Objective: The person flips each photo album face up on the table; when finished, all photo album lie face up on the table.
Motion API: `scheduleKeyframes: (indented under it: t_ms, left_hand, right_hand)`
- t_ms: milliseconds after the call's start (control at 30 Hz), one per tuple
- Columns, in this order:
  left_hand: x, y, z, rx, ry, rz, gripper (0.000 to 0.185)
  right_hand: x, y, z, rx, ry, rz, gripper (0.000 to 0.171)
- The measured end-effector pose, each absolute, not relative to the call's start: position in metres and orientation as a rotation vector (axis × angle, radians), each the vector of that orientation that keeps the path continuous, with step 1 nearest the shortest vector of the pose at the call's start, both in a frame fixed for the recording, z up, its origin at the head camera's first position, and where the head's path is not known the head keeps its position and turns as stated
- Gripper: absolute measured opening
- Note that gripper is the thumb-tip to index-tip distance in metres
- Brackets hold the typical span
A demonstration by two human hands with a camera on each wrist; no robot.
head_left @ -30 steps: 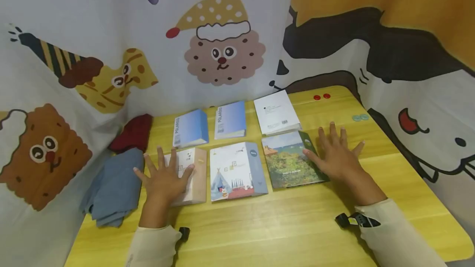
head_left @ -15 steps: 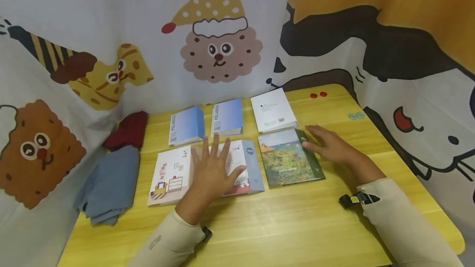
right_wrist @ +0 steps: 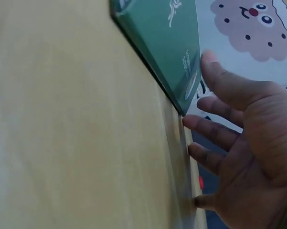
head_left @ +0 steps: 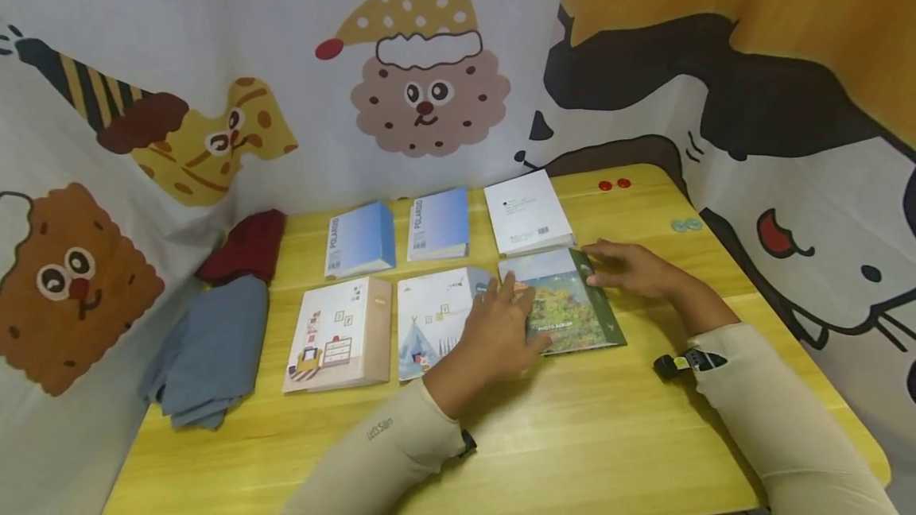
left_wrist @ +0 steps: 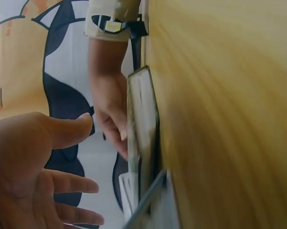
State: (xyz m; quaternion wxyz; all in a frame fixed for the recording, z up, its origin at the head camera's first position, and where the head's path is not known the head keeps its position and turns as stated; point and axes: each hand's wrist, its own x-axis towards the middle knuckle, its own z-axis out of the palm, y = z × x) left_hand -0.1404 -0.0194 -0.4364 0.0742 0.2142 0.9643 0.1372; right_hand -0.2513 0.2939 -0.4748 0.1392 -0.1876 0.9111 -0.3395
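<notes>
A photo album with a painted garden cover and a green spine lies flat at the front right of the albums. At the top of that spine is my right hand; its thumb is by the cover and its fingertips are at the corner, close to the table. My left hand is over the gap between this album and the tent-picture album, fingers spread. In the left wrist view, that hand has nothing between thumb and fingers. Left of these lies an album with a drawn room.
Behind stand two blue albums and a white one. Grey-blue folded cloth and dark red cloth lie at the left. Red buttons and pale green buttons sit at the right of the yellow table.
My left hand has swept right, from the drawn-room album across the tent album to the garden album's left edge. My right hand has drawn in its spread fingers at the spine's top.
</notes>
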Motion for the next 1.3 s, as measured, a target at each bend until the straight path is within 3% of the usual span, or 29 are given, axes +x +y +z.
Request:
scheduleKeyframes:
  t_ms: [300, 800, 1300]
  left_hand:
    - [-0.132, 0.017, -0.450, 0.658, 2.900, 0.272, 0.089]
    - [-0.121, 0.034, -0.476, 0.730, 3.059, -0.044, 0.076]
    - [-0.120, 0.031, -0.478, 0.904, 2.769, 0.606, 0.079]
  right_hand:
    - [-0.254, 0.306, -0.491, -0.525, 2.629, -1.012, 0.077]
    - [-0.253, 0.307, -0.497, -0.578, 2.611, -1.156, 0.071]
    - [-0.251, 0.329, -0.496, -0.802, 2.067, -1.862, 0.060]
